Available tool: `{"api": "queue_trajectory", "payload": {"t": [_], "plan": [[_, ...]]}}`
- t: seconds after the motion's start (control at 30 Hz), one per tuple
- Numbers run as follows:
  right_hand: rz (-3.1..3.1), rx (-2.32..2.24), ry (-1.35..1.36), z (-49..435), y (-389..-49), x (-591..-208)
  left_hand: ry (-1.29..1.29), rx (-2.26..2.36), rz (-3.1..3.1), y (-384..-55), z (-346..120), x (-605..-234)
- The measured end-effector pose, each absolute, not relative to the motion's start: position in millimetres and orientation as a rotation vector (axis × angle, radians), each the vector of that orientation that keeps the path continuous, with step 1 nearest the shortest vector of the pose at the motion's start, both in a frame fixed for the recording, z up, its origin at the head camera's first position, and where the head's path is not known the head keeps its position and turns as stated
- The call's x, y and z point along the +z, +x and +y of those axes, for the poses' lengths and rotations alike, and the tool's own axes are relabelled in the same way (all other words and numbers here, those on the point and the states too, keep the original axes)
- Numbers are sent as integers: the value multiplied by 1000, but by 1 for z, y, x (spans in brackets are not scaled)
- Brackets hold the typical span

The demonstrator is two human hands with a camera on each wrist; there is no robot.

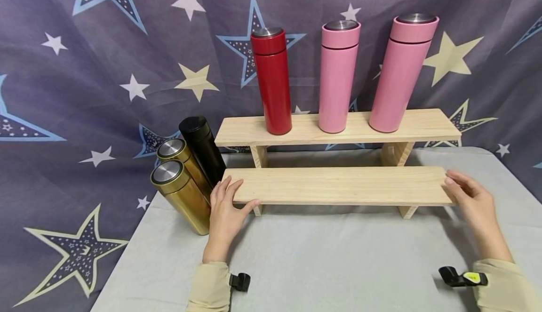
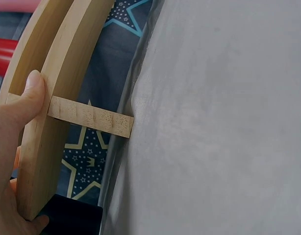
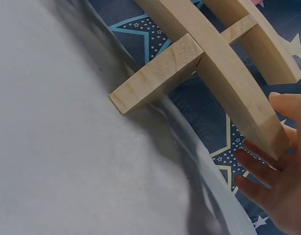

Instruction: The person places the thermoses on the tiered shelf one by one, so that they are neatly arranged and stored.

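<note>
A two-tier pale wooden shelf stands on the cloth-covered table, its lower board in front of and below the upper one. At the lower board's left end, my left hand grips the corner, thumb at the front edge and fingers over the top and end. My right hand holds the right end of that board, thumb on top and other fingers around its end, as the right wrist view shows. On the upper board stand a red thermos and two pink thermoses, one in the middle and one at right.
Left of the shelf, close to my left hand, stand two gold thermoses, one nearer and one behind, with a black thermos beside them. A star-patterned curtain hangs behind the grey tablecloth.
</note>
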State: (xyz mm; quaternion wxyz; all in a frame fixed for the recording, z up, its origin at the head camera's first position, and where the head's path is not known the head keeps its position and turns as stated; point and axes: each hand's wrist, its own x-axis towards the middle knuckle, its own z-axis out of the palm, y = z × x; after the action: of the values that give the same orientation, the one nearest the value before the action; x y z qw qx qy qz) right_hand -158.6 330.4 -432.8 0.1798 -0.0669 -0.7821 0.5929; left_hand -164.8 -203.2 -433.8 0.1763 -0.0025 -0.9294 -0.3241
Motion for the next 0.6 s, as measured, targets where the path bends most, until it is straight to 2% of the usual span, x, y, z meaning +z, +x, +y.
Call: {"api": "queue_trajectory", "payload": {"t": [0.6], "plan": [[-2260,1616,-347,322,-164,-449,-9,-806,-2662,-163,-203,-433]]}}
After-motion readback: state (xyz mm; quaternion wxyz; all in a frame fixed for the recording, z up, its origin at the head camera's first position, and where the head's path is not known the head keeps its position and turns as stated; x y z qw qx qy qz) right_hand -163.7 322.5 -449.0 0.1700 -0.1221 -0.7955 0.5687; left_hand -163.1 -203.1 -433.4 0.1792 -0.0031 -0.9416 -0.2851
